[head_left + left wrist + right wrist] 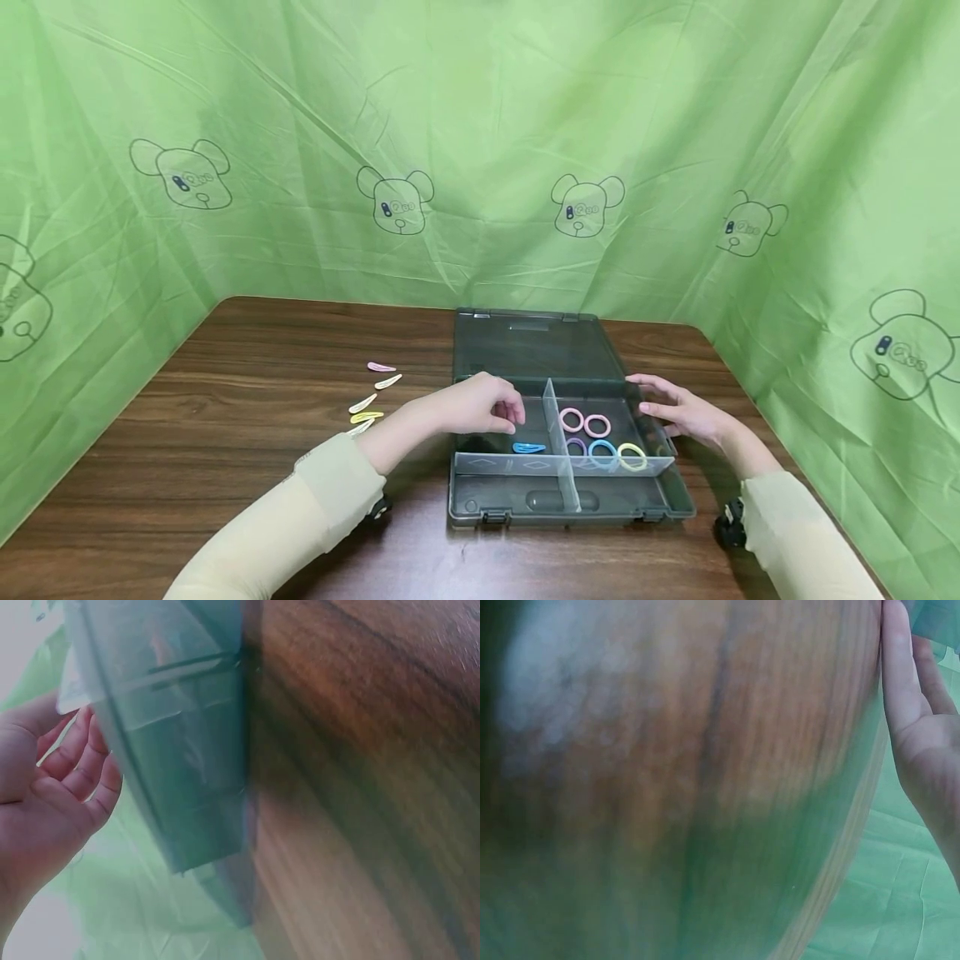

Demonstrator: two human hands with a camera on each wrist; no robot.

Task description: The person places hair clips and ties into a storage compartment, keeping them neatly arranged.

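A dark see-through divided box (510,492) lies with its lid folded back. My left hand (480,404) hovers over its left compartment, fingers loosely curled, nothing visible between thumb and fingertips. A blue snap hair clip (528,448) lies in that compartment below the fingers. In the left wrist view the hand (56,780) overlaps the box wall. My right hand (693,415) touches the box's right edge with relaxed fingers. Several hair ties sit in the right compartment, among them a pink hair tie (597,417) and a yellow hair tie (632,446).
Left of the box, several hair clips lie in a rough column on the wooden table (225,417): a pink-purple clip (381,367), cream clips, a yellow clip (367,417). My left forearm partly covers the nearest. The upright lid (532,346) rests behind; green cloth surrounds the table.
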